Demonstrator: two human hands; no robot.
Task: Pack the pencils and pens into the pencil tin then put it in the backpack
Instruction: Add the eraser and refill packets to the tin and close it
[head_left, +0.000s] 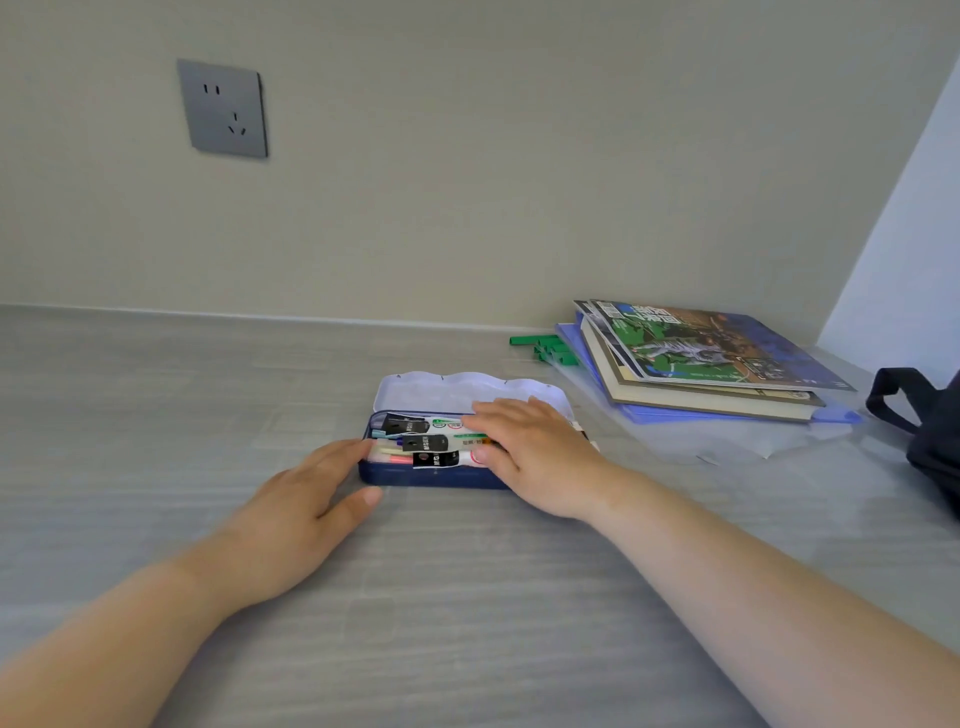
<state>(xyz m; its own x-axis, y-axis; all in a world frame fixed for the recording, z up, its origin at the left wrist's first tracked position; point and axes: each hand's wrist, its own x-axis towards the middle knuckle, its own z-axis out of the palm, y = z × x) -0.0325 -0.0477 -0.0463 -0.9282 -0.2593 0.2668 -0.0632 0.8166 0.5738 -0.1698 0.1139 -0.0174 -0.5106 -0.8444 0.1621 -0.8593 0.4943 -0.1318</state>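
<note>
A dark blue pencil tin (431, 477) lies open on the grey desk, its pale lid (441, 389) folded back flat behind it. Several pens and pencils (421, 441) fill the tray, some with black caps. My left hand (306, 499) rests on the desk with its fingertips against the tin's left end. My right hand (530, 452) lies flat over the right half of the tin, fingers spread on the pens and hiding that end. The dark backpack (930, 441) sits at the far right edge, only partly in view.
A stack of books (701, 364) on a blue folder and a clear plastic sleeve lies at the back right, with green blocks (545, 348) beside it. A wall with a grey socket (223, 109) stands close behind the desk.
</note>
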